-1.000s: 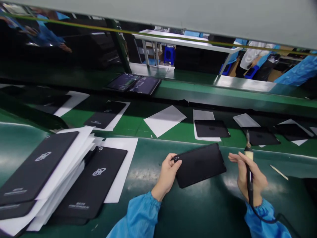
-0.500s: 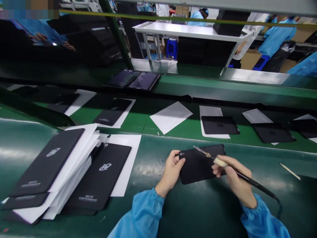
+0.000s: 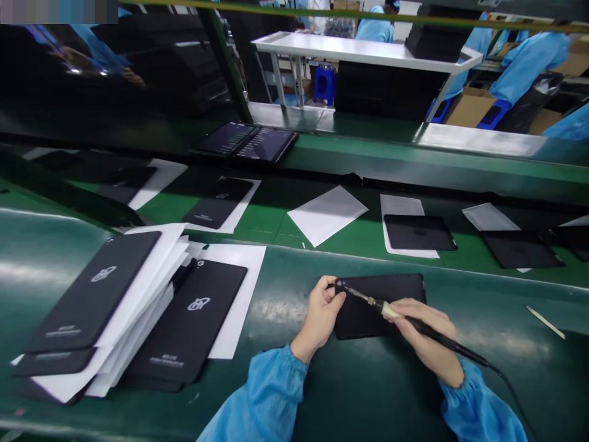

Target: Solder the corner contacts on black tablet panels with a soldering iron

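Observation:
A black tablet (image 3: 391, 291) lies back side up on the green bench in front of me. My left hand (image 3: 322, 314) grips its left corner, fingers curled round the edge. My right hand (image 3: 426, 341) is closed on a corded pen-shaped tool (image 3: 430, 331). The tool's metal tip rests at the tablet's top left corner, close to my left fingers. Both arms wear blue sleeves.
Stacked black tablets (image 3: 92, 301) and white sheets (image 3: 239, 288) lie at the left. On the green conveyor (image 3: 359, 236) beyond are more tablets and sheets (image 3: 327, 213). A thin stick (image 3: 545, 321) lies at the right. People in blue work at the back (image 3: 529, 61).
My right hand swung the tool down from upright to the tablet and slid its tip left to the corner. The left hand kept its hold on the tablet.

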The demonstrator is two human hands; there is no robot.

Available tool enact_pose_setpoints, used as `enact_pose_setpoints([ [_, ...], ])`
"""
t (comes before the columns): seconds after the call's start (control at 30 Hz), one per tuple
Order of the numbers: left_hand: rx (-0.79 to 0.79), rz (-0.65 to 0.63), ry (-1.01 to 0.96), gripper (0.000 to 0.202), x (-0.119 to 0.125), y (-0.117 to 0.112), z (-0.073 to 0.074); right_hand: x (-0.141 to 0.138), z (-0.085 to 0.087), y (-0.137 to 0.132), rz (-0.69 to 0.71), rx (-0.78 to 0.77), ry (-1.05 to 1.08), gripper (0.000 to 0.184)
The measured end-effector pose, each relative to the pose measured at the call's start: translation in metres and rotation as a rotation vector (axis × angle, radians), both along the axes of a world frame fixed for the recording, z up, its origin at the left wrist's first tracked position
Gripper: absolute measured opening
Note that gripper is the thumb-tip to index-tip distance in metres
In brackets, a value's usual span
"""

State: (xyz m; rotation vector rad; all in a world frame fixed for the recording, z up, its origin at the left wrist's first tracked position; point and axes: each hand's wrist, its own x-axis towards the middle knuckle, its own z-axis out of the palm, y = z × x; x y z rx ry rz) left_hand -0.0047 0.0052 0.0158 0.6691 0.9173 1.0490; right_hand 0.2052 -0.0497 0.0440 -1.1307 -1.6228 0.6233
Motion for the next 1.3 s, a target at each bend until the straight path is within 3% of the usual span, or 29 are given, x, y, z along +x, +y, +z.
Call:
enact_pose_setpoints([
  [0.23,-0.004,-0.006,0.005,0.033,0.0,0.0,0.004,-0.006,0.009,0.004,0.115,-0.015,-0.137,0.026],
  [0.5,0.007,-0.009,0.034,0.031,0.0,0.0,0.001,-0.005,0.002,0.006,0.143,-0.032,-0.167,0.025],
  [0.83,0.018,-0.009,0.032,0.033,-0.001,0.0,0.0,-0.009,0.006,0.009,0.159,-0.07,-0.117,0.02],
  [1.3,0.006,0.004,0.013,0.033,0.0,-0.001,-0.003,-0.004,0.027,0.025,0.157,-0.059,-0.107,0.017],
])
